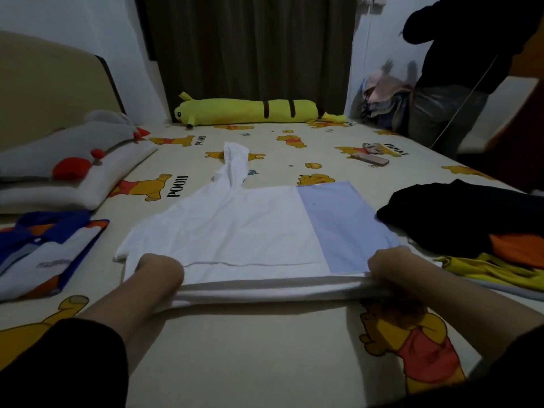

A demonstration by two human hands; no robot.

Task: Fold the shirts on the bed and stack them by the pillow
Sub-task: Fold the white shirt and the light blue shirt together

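Observation:
A white shirt with a pale blue panel (250,228) lies spread flat in the middle of the bed, one sleeve trailing away toward the far side. Its near edge is folded over into a thick roll. My left hand (159,269) grips that folded edge at its left end, and my right hand (391,266) grips it at the right end. A folded blue, white and orange shirt (47,251) rests at the left, just in front of the white pillow (67,184). A heap of unfolded black, orange and yellow shirts (477,228) sits at the right.
The bed sheet (265,348) carries a cartoon bear print. A long yellow plush toy (250,111) lies along the far edge by the dark curtain. A phone (371,159) lies at the far right. Another person (450,78) stands beyond the bed's right corner next to a clothes pile.

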